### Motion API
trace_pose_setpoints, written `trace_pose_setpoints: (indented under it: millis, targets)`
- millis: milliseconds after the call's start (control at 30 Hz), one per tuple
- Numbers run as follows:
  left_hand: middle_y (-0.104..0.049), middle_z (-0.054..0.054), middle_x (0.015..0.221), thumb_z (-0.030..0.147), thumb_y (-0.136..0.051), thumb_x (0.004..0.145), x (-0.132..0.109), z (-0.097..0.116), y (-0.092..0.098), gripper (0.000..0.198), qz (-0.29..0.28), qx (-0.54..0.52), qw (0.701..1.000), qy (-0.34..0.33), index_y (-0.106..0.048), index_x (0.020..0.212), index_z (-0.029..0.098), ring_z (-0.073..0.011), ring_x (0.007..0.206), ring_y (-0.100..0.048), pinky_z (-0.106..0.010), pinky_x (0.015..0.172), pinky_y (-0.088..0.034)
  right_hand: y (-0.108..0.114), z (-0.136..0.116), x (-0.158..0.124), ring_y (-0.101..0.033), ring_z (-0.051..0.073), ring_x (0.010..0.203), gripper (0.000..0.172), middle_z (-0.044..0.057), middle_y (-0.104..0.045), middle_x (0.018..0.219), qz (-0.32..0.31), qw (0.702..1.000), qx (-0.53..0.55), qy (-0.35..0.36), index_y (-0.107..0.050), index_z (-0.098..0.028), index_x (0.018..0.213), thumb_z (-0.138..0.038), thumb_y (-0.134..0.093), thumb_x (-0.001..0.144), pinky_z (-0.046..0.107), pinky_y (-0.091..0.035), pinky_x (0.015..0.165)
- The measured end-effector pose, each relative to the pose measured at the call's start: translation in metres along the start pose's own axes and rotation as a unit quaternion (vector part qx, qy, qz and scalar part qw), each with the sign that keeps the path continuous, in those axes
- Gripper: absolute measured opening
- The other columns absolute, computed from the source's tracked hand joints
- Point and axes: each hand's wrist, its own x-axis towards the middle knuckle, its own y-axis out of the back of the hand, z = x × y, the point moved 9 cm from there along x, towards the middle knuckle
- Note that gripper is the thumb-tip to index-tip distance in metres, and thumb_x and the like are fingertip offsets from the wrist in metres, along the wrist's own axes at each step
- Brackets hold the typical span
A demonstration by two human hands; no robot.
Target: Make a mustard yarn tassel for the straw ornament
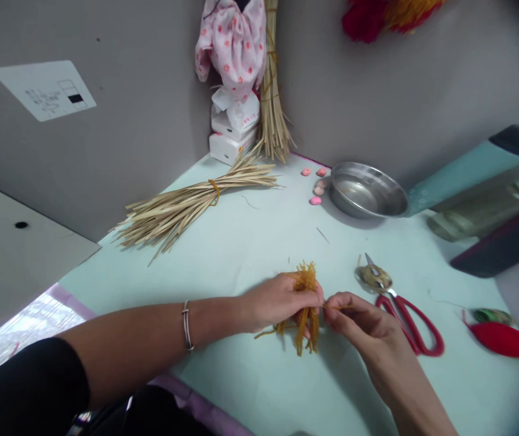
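My left hand [281, 301] is closed around the middle of a mustard-yellow yarn bundle [307, 330]. Frayed ends stick out above the fist, and loose strands hang below it. Close beside it on the right, my right hand [363, 321] pinches a thin yellow strand [341, 307] between thumb and fingers. That strand runs to the bundle at my left thumb. Just beyond my right hand lie red-handled scissors [436, 339], with a small tan spool or wad of thread [374, 277] on their blades.
A tied straw bundle [186, 209] lies at the back left; another straw bundle [274, 115] stands by tissue packs [232, 130]. Pink beads [315, 200] sit near a steel bowl [361, 191]. Bottles [472, 166] stand at the right, with red yarn [504, 341] nearer me. A needle [323, 235] lies mid-table.
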Motion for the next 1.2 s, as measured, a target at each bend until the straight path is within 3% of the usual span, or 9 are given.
trace_pose_setpoints:
  millis: [233,500,633,733,833,900,1000,1133,1200]
  targets:
    - [-0.055,0.004,0.062,0.034,-0.053,0.086,0.0,0.004,0.003,0.017,0.012,-0.004,1.0,-0.026,-0.05,0.084,0.017,-0.0066,0.048,-0.054,-0.019,0.049,-0.04,0.001,-0.006,0.002,-0.047,0.014,0.067,0.018,0.0,-0.056,0.07,0.001,0.999,-0.006,0.032,-0.061,-0.02,0.074,-0.036,-0.066,0.082,0.024,-0.038,0.06]
    - [-0.063,-0.005,0.09,0.042,-0.065,0.08,-0.003,0.019,-0.005,0.03,-0.029,-0.086,0.993,-0.074,-0.05,0.084,0.016,-0.0064,0.057,-0.054,-0.02,0.055,-0.046,-0.012,-0.011,0.001,-0.051,0.016,0.067,0.022,0.002,-0.061,0.07,-0.022,0.998,0.044,0.038,-0.058,-0.019,0.075,-0.039,-0.064,0.083,0.025,-0.04,0.063]
    - [-0.061,-0.008,0.113,0.041,-0.063,0.082,-0.005,0.027,-0.004,0.028,-0.022,-0.079,0.991,-0.103,-0.05,0.083,0.016,-0.005,0.061,-0.055,-0.02,0.06,-0.047,-0.006,-0.008,0.004,-0.047,0.014,0.064,0.026,0.001,-0.059,0.068,0.01,0.998,0.047,0.041,-0.057,-0.019,0.074,-0.042,-0.065,0.082,0.023,-0.037,0.06]
    - [-0.057,-0.008,0.119,0.042,-0.064,0.081,-0.005,0.028,0.002,0.03,0.015,-0.06,0.992,-0.11,-0.05,0.083,0.016,-0.0032,0.059,-0.054,-0.02,0.061,-0.046,-0.003,-0.006,0.005,-0.043,0.013,0.062,0.029,-0.001,-0.054,0.066,0.017,0.998,0.045,0.05,-0.057,-0.019,0.073,-0.045,-0.066,0.081,0.023,-0.036,0.057]
    - [-0.059,-0.007,0.112,0.045,-0.066,0.077,-0.003,0.022,0.006,0.034,0.037,-0.045,0.994,-0.097,-0.05,0.085,0.016,-0.004,0.057,-0.054,-0.021,0.057,-0.045,0.001,-0.008,0.006,-0.042,0.013,0.06,0.033,-0.002,-0.05,0.063,0.036,0.997,0.048,0.056,-0.058,-0.018,0.071,-0.049,-0.066,0.08,0.023,-0.035,0.056]
    - [-0.06,-0.003,0.092,0.047,-0.066,0.077,0.0,0.017,0.006,0.037,0.043,-0.016,0.995,-0.093,-0.052,0.088,0.015,-0.0046,0.053,-0.052,-0.021,0.054,-0.043,0.002,-0.011,0.006,-0.041,0.012,0.058,0.035,-0.002,-0.047,0.061,0.055,0.995,0.058,0.061,-0.059,-0.018,0.07,-0.051,-0.068,0.077,0.023,-0.034,0.055]
    - [-0.051,0.004,0.066,0.051,-0.067,0.073,0.003,0.01,0.002,0.041,0.025,0.007,0.996,-0.091,-0.05,0.084,0.015,-0.0058,0.047,-0.049,-0.02,0.051,-0.039,-0.001,-0.017,0.006,-0.044,0.013,0.058,0.038,-0.001,-0.051,0.06,0.058,0.994,0.069,0.059,-0.061,-0.017,0.069,-0.053,-0.07,0.074,0.024,-0.035,0.055]
    - [-0.049,0.005,0.065,0.056,-0.071,0.067,0.007,0.004,0.002,0.05,0.01,0.01,0.996,-0.09,-0.049,0.086,0.016,-0.0065,0.045,-0.048,-0.021,0.048,-0.037,-0.002,-0.024,0.005,-0.046,0.014,0.059,0.041,0.0,-0.053,0.061,0.053,0.994,0.075,0.066,-0.062,-0.017,0.067,-0.056,-0.073,0.069,0.025,-0.037,0.056]
    - [-0.052,0.003,0.07,0.051,-0.077,0.061,0.008,0.006,0.003,0.05,0.002,0.01,0.995,-0.103,-0.051,0.086,0.015,-0.0067,0.052,-0.049,-0.021,0.052,-0.039,0.0,-0.026,0.004,-0.043,0.013,0.058,0.042,-0.001,-0.05,0.059,0.064,0.993,0.066,0.072,-0.062,-0.017,0.067,-0.057,-0.072,0.069,0.024,-0.035,0.055]
